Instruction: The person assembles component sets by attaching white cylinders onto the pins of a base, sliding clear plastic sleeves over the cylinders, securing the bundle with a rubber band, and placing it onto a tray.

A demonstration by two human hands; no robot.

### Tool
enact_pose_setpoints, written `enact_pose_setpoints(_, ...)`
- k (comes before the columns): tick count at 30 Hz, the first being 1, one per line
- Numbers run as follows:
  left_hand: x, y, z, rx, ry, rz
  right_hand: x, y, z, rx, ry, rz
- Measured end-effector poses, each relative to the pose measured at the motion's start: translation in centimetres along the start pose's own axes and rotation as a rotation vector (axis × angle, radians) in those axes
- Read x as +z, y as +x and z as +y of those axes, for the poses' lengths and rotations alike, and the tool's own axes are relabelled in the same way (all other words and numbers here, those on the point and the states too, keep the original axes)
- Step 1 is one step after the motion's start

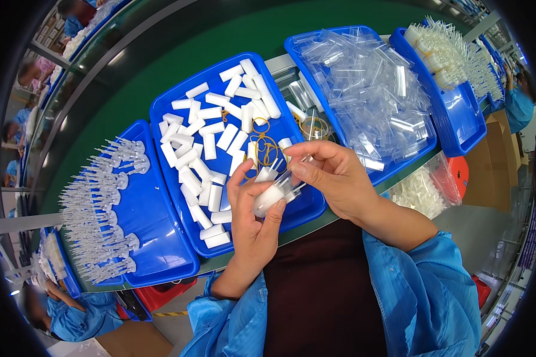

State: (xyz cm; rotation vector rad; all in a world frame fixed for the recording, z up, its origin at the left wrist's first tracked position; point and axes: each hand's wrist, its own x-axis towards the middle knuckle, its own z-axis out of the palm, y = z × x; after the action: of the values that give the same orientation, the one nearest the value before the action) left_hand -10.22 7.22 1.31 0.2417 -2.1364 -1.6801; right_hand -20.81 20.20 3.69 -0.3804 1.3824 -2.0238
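My left hand (253, 229) is closed around a white plastic part (268, 201) with a rounded end and thin clear prongs. My right hand (339, 181) pinches a small clear plastic piece (296, 177) between thumb and forefinger, right against the prongs of the white part. Whether the two pieces are joined cannot be made out. Beneath my hands stands a blue tray (244, 56) of loose white rectangular blocks (209, 146), with several tan rubber bands (267, 149) among them.
A blue tray (167, 238) at left holds rows of white pronged parts (98, 208). Right of centre, another tray (393, 169) is heaped with clear plastic sleeves (369, 89). Stacked trays (467, 143) with pronged parts stand farther right, near a cardboard box (491, 169). Other people sit at the edges.
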Motion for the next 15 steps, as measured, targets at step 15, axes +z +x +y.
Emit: enact_pose_setpoints(15, 0.60, 0.08, 0.56, -0.058, -0.231, -0.001, -0.31, -0.71, 0.29, -0.159, -0.161, 0.024)
